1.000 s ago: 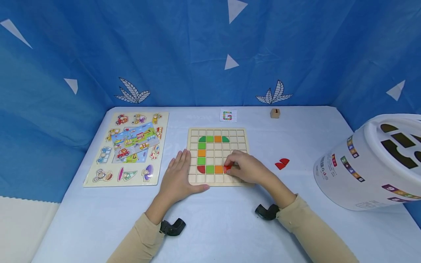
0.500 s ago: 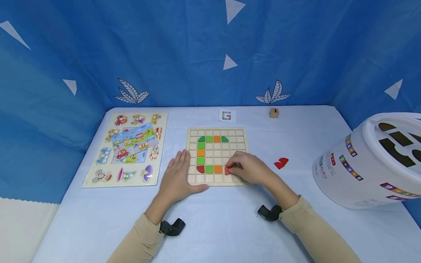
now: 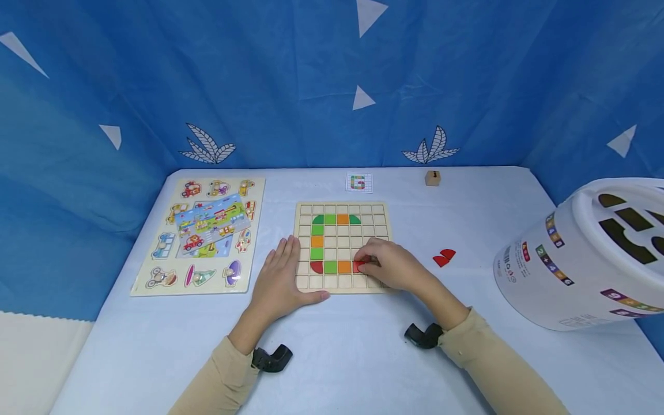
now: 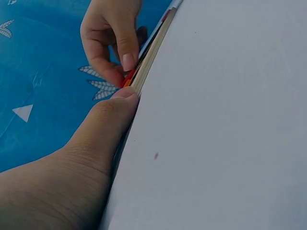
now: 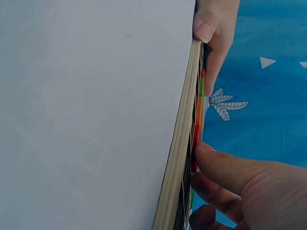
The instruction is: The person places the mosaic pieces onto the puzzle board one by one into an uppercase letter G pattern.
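Note:
A wooden grid board (image 3: 342, 283) lies mid-table with green, orange and red pieces set in some squares. My left hand (image 3: 280, 288) rests flat at its left edge, fingers straight, the thumb along the near edge. With thumb and fingers my right hand (image 3: 389, 265) pinches a red piece (image 3: 357, 267) at a square in the lower row, beside an orange square piece (image 3: 344, 267). In the right wrist view the red piece (image 5: 197, 136) shows at the thumb tip, low against the board. Its outline is partly hidden by the fingers.
Right of the board lie red quarter-round pieces (image 3: 441, 261). A pattern card (image 3: 359, 183) and a small wooden cube (image 3: 433, 178) are behind it. A picture puzzle board (image 3: 140, 282) with cards on top lies left. A large white bucket (image 3: 524, 288) stands right.
My right hand shifted slightly right with the red piece tilted, then came back left, and the piece now sits at the square beside the orange one. My left hand has stayed put.

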Available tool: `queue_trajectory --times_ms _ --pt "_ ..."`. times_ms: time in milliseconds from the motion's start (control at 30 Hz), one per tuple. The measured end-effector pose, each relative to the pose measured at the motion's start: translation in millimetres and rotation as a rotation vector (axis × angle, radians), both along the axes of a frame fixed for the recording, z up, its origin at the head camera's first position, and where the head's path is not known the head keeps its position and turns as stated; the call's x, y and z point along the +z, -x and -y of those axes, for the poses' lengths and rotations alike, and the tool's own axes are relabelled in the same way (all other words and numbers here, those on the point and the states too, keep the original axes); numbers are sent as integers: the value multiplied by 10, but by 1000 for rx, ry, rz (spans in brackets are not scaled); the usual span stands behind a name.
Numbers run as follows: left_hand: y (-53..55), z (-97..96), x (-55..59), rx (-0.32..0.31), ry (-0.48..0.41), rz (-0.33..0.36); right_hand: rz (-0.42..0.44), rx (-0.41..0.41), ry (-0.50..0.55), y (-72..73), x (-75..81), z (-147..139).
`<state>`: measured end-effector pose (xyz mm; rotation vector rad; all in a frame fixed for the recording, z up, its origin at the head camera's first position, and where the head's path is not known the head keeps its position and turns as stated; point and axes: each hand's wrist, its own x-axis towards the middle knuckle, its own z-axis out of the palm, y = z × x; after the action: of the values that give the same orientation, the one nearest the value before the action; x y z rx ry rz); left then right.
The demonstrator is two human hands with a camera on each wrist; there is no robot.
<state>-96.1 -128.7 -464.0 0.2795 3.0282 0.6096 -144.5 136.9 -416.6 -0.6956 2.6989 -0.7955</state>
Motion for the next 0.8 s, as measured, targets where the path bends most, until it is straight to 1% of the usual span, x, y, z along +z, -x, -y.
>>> queue_trajectory --times_ms 167,367,467,567,700,800 --pt "-1 0 3 -3 -7 -5 9 22 -13 -37 24 -37" --pt "2 7 2 2 -7 -4 41 45 -16 -75 31 -78" --pt "4 6 -3 1 -6 -1 31 29 -9 -87 48 -116" --pt "1 2 2 -2 -10 5 20 -4 -12 -101 72 -205" --pt "-4 0 11 -6 -11 3 14 -47 -34 -121 99 -400" --pt "-7 3 17 -7 -13 2 13 -61 -49 -137 106 -575"
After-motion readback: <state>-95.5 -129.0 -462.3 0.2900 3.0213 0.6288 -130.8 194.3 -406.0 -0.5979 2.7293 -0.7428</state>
